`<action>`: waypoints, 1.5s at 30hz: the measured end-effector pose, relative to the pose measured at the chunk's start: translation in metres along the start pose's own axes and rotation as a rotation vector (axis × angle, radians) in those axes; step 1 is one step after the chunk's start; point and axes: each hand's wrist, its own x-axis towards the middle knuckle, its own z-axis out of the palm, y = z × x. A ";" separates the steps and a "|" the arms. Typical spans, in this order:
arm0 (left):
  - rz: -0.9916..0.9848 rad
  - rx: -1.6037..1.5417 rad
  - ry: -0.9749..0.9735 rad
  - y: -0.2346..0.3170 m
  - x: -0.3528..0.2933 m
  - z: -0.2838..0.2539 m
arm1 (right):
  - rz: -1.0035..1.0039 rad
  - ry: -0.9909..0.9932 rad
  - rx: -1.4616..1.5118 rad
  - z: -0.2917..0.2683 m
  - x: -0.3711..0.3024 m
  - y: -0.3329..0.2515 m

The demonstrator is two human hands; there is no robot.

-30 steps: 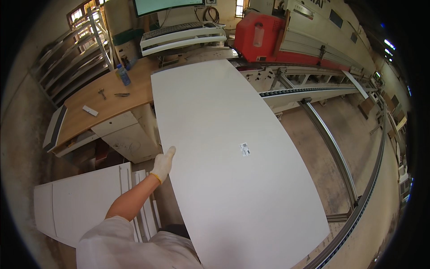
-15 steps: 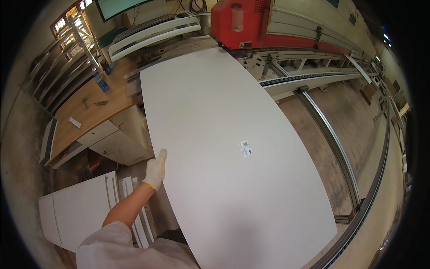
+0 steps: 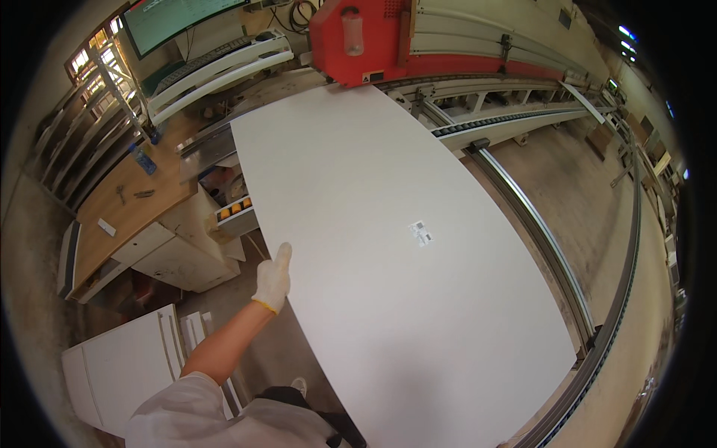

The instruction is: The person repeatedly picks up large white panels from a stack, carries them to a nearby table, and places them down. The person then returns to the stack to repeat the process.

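Observation:
A large white board (image 3: 358, 299) lies flat in front of me, its far end close to a red machine (image 3: 358, 45). On its upper face is a small printed label (image 3: 420, 233). My left hand (image 3: 275, 282), in a white knit glove with a yellow cuff, grips the board's left edge. The thumb rests on top, and the fingers are hidden beneath the edge. My right hand is out of the picture.
Left of the board stands a wooden-topped desk (image 3: 131, 201) with a blue-labelled bottle (image 3: 142, 160). Smaller white panels (image 3: 123, 366) are stacked at lower left. A metal rail (image 3: 534, 216) and a curved-looking frame bar (image 3: 624, 284) run along the right. A monitor (image 3: 175, 22) is at the back left.
The board has shifted right relative to the desk and turned slightly, uncovering yellow rollers by its left edge. My left hand has stayed on that edge and moved with it.

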 end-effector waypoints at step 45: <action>0.361 0.737 -0.834 -0.155 -0.040 -0.020 | 0.051 -1.171 0.059 0.213 -0.143 -0.065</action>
